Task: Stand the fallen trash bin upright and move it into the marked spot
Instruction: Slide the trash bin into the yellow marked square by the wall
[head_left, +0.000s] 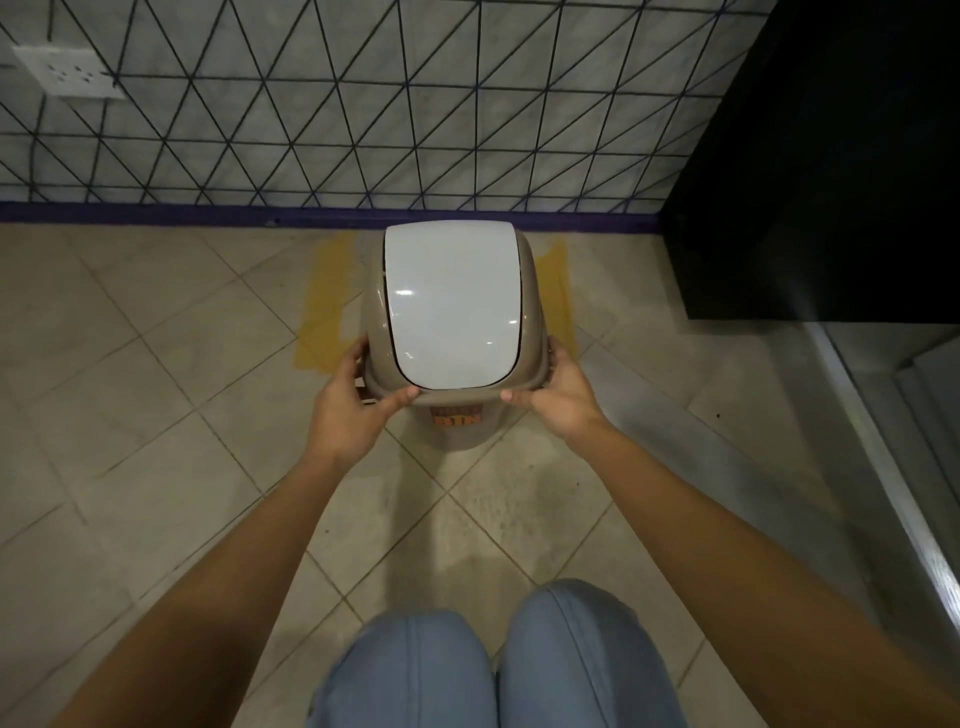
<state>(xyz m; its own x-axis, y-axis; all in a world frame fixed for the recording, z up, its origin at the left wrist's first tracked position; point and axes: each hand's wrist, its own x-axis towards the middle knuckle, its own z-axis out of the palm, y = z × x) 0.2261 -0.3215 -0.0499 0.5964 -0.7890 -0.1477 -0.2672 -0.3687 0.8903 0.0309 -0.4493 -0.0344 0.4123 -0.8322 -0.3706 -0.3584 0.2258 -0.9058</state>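
Note:
A taupe trash bin (457, 431) with a white swing lid (449, 306) stands upright on the tiled floor, seen from above. An orange label shows on its near side. My left hand (353, 402) grips the lid rim at the near left corner. My right hand (558, 397) grips the rim at the near right corner. Yellow tape marks (322, 312) show on the floor to the left and right of the bin, close to the wall; the bin covers the space between them.
A wall with a black triangle pattern (363, 104) and a purple baseboard (156, 213) runs just behind the bin. A black cabinet (821, 182) stands at the right. A metal rail (893, 467) crosses the right floor. My knees (493, 670) are at the bottom.

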